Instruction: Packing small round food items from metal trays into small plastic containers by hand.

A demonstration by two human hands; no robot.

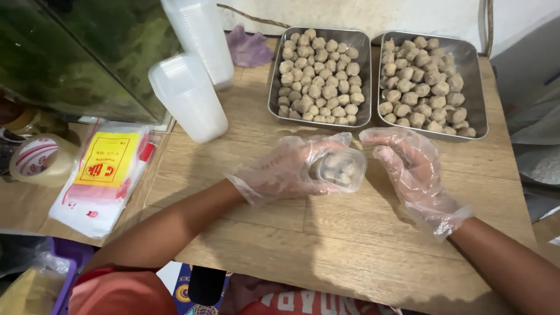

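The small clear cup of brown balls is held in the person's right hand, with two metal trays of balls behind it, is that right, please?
Not quite: the head view shows the small clear cup in the left hand, not the right hand, which is beside it. The two metal trays are indeed behind.

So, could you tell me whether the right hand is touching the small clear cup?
Apart. The head view shows bare wood between the right hand and the small clear cup, which the left hand holds.
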